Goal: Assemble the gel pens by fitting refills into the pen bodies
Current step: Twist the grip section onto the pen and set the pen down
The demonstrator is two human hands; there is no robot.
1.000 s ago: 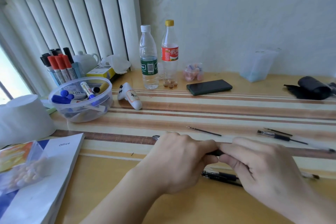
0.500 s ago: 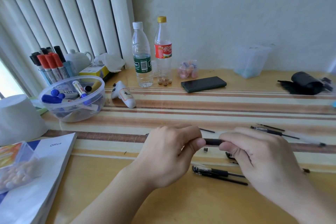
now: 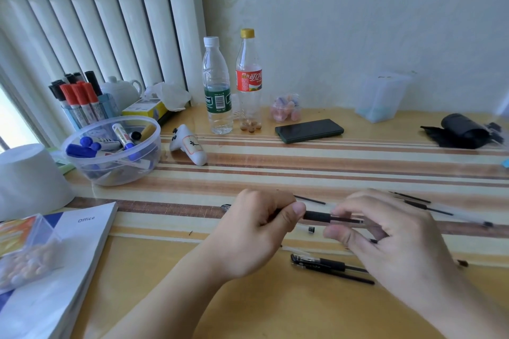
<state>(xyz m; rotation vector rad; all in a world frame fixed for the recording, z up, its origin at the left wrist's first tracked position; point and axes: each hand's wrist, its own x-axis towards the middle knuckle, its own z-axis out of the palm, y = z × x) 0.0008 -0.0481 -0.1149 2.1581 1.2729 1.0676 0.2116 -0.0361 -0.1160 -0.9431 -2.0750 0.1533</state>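
Both hands work above the striped table (image 3: 358,162), near its front edge. The left hand (image 3: 256,234) is curled tight around a pen body (image 3: 316,216), thumb pressed on its black grip section, with the far end of the pen poking out past the knuckles on the left. The right hand (image 3: 385,231) pinches a thin refill (image 3: 347,219) between thumb and forefinger, the refill lying in line with the pen body and meeting its open end; how far it sits inside cannot be told. A small black tip piece (image 3: 311,229) lies on the table just below the pen, and a finished black pen (image 3: 327,265) lies nearer the front edge. More loose refills (image 3: 421,205) lie to the right, partly behind the right hand. At the left a clear plastic bowl (image 3: 110,170) holds blue-capped markers lying jumbled, and behind it a blue cup (image 3: 106,107) stands packed with upright red- and black-capped markers. A clear bottle with a green label (image 3: 217,85) looks nearly empty; the red-labelled bottle (image 3: 249,80) beside it has small round brown things at its bottom. A small clear jar (image 3: 285,107) holds pastel pieces, and a frosted tub (image 3: 381,96) by the wall shows something pale blue at its base. A dark phone (image 3: 309,131) lies flat near the bottles.
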